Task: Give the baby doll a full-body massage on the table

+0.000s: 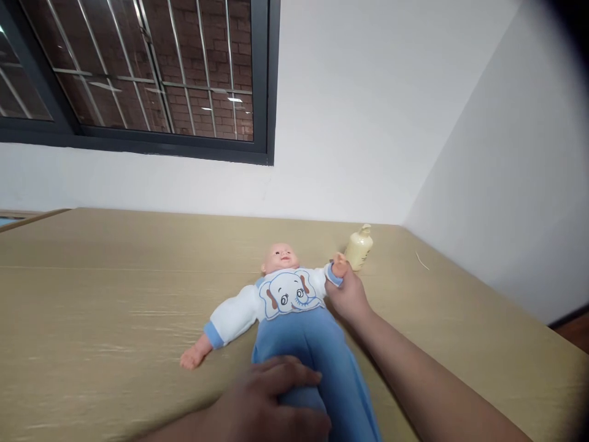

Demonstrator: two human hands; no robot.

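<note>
A baby doll (306, 334) lies on its back on the wooden tabletop (115, 294), its head toward the wall. It wears a white top with an elephant face and blue cuffs, and blue trousers. My right hand (348, 298) is closed around the doll's arm at the cuff, on the right side. Lower down, my left hand (276, 399), slightly blurred, lies across one trouser leg with its fingers curved around it. The doll's other arm stretches out to the left. Its feet are out of view.
A cream bottle (359, 248) with a loop on top stands just beyond my right hand. A thin pale strip (422, 261) lies farther right on the table. White walls (359, 123) border the back and right, with a barred, dark-framed window (151, 73) at upper left.
</note>
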